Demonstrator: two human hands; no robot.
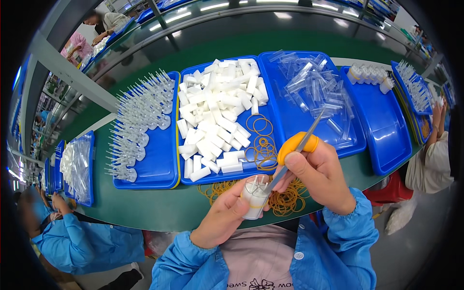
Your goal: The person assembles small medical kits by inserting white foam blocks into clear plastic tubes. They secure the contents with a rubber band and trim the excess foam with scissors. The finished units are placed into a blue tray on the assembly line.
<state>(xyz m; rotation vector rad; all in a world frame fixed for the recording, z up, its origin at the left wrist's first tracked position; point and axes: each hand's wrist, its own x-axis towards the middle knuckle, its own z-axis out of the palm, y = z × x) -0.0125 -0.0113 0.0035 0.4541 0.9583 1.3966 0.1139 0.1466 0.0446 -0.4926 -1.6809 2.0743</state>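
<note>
My left hand (223, 215) grips a white bundle (254, 195); my right hand (316, 174) clasps orange-handled scissors (296, 145) against it.

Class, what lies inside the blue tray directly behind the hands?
The blue tray holds white blocks and loose rubber bands. Whatever lies beneath the heaped blocks is covered.

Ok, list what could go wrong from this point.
1. The tweezers in the right hand point at the white bundle; a slip might jab the left hand holding it.
2. The bundle is held over loose rubber bands at the table edge; a nudge could sweep some off.
</note>
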